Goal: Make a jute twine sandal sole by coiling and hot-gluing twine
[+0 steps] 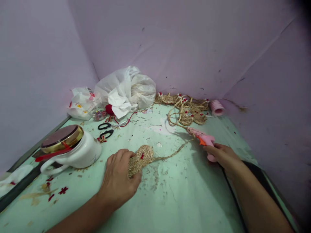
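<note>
My left hand (121,176) is closed around a coiled piece of braided straw cord (144,156), which has a small red mark on its rounded end. A loose length of braid (173,153) runs from this coil to the right, towards the pink glue gun (206,139). My right hand (224,158) grips that gun by its handle, with the nozzle pointing left and an orange trigger showing. More braid (173,120) loops behind the nozzle. Part of the coil is hidden under my left fingers.
Finished braided pieces with red beads (191,116) lie against the back wall, beside a pink spool (217,107). White plastic bags (126,84) and black-handled scissors (105,129) are at the back left. A lidded white mug (84,152) stands left; red scraps (63,190) lie nearby.
</note>
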`<action>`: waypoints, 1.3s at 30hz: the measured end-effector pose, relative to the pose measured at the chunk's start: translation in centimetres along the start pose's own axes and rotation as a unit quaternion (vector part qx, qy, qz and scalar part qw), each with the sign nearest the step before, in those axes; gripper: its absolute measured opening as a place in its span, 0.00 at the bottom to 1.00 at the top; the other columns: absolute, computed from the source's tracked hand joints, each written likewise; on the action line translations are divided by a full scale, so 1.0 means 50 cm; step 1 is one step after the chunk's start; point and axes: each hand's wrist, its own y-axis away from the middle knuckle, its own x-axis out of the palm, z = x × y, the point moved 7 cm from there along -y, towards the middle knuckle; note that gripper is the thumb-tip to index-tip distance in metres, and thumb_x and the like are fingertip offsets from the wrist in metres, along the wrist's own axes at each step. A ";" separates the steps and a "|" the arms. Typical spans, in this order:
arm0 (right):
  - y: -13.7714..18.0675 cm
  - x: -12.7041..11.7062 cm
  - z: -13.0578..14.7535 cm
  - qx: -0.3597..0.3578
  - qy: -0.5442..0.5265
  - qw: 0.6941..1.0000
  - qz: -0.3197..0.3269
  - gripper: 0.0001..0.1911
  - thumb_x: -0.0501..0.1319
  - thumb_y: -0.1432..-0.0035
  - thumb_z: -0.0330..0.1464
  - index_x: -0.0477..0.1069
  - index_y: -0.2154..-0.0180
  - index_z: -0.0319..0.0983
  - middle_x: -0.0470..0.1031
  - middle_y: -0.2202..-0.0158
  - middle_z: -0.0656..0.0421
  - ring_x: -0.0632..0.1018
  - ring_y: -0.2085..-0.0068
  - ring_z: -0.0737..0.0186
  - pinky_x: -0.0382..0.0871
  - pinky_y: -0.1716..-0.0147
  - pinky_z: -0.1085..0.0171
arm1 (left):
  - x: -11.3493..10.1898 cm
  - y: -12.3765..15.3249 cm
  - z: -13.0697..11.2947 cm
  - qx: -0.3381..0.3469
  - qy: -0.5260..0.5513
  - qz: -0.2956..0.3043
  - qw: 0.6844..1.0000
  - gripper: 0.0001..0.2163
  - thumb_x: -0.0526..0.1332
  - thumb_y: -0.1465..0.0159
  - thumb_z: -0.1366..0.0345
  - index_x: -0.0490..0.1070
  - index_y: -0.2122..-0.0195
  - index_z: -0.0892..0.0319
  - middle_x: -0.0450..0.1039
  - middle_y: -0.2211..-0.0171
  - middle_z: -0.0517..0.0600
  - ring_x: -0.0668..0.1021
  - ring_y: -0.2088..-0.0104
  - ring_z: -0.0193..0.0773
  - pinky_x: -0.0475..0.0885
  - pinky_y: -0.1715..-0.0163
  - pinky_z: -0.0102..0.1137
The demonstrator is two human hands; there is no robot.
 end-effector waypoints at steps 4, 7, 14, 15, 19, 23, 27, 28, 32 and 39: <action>0.014 -0.004 0.005 0.013 -0.127 0.992 0.004 0.09 0.63 0.63 0.30 0.65 0.74 0.40 0.68 0.81 0.64 0.69 0.81 0.67 0.68 0.83 0.67 | 0.001 -0.008 0.005 -0.009 -0.022 0.011 1.000 0.14 0.56 0.48 0.67 0.64 0.59 0.60 0.67 0.60 0.53 0.69 0.57 0.46 0.61 0.53 0.43; 0.015 -0.029 0.008 0.014 -0.186 0.981 -0.059 0.12 0.62 0.64 0.28 0.65 0.72 0.40 0.69 0.75 0.63 0.69 0.80 0.69 0.66 0.84 0.70 | -0.002 -0.010 0.007 -0.015 -0.032 0.015 0.999 0.14 0.57 0.48 0.67 0.65 0.59 0.60 0.67 0.60 0.53 0.69 0.57 0.46 0.61 0.53 0.44; 0.019 -0.060 0.013 -0.022 -0.262 0.956 -0.133 0.11 0.62 0.64 0.30 0.67 0.72 0.41 0.72 0.67 0.60 0.65 0.80 0.71 0.62 0.85 0.70 | -0.016 -0.020 0.024 -0.056 -0.055 0.025 0.997 0.13 0.55 0.46 0.66 0.65 0.59 0.60 0.68 0.59 0.55 0.70 0.56 0.48 0.61 0.53 0.45; 0.022 -0.051 0.019 -0.034 -0.267 0.957 -0.110 0.12 0.63 0.64 0.31 0.67 0.72 0.41 0.72 0.67 0.59 0.65 0.80 0.71 0.62 0.85 0.69 | -0.019 -0.022 0.028 -0.064 -0.056 0.025 0.996 0.13 0.55 0.46 0.66 0.65 0.59 0.61 0.68 0.59 0.55 0.70 0.56 0.48 0.61 0.53 0.45; 0.057 0.010 0.061 -0.083 -0.290 0.953 0.038 0.17 0.69 0.67 0.32 0.69 0.70 0.39 0.71 0.73 0.62 0.65 0.79 0.71 0.63 0.82 0.70 | -0.021 -0.027 0.034 -0.078 -0.035 0.036 0.996 0.14 0.56 0.47 0.66 0.65 0.58 0.61 0.68 0.58 0.55 0.70 0.55 0.48 0.61 0.53 0.45; 0.111 0.076 0.091 -0.107 -0.324 0.923 0.176 0.19 0.69 0.61 0.38 0.68 0.66 0.39 0.68 0.78 0.64 0.67 0.76 0.68 0.64 0.77 0.69 | -0.015 -0.026 0.035 -0.080 -0.004 0.058 0.995 0.15 0.56 0.47 0.66 0.64 0.57 0.60 0.67 0.57 0.54 0.69 0.54 0.47 0.62 0.52 0.44; 0.147 0.101 0.075 -0.146 -0.298 0.927 0.174 0.15 0.68 0.58 0.38 0.65 0.71 0.40 0.66 0.80 0.65 0.67 0.77 0.67 0.61 0.78 0.69 | -0.013 -0.027 0.035 -0.075 -0.002 0.060 0.995 0.15 0.56 0.48 0.67 0.65 0.58 0.60 0.68 0.59 0.53 0.70 0.55 0.47 0.62 0.52 0.44; 0.153 0.105 0.065 -0.151 -0.285 0.932 0.163 0.14 0.68 0.58 0.38 0.66 0.72 0.40 0.67 0.79 0.64 0.68 0.76 0.66 0.61 0.78 0.68 | -0.011 -0.027 0.035 -0.072 -0.003 0.061 0.996 0.15 0.56 0.49 0.68 0.66 0.58 0.60 0.68 0.59 0.53 0.70 0.55 0.47 0.62 0.53 0.44; 0.178 0.120 0.033 -0.140 -0.240 0.951 0.135 0.13 0.66 0.58 0.38 0.72 0.68 0.40 0.75 0.72 0.58 0.74 0.69 0.58 0.65 0.72 0.65 | -0.007 -0.027 0.033 -0.061 -0.008 0.062 0.996 0.16 0.56 0.49 0.69 0.67 0.58 0.60 0.68 0.60 0.52 0.70 0.56 0.47 0.61 0.53 0.44; 0.166 0.114 0.015 -0.129 -0.203 0.963 0.123 0.16 0.67 0.57 0.42 0.71 0.64 0.44 0.71 0.76 0.63 0.68 0.76 0.62 0.61 0.79 0.67 | -0.006 -0.022 0.026 -0.024 -0.009 0.043 0.999 0.18 0.57 0.50 0.69 0.69 0.57 0.60 0.67 0.58 0.55 0.70 0.56 0.48 0.63 0.53 0.45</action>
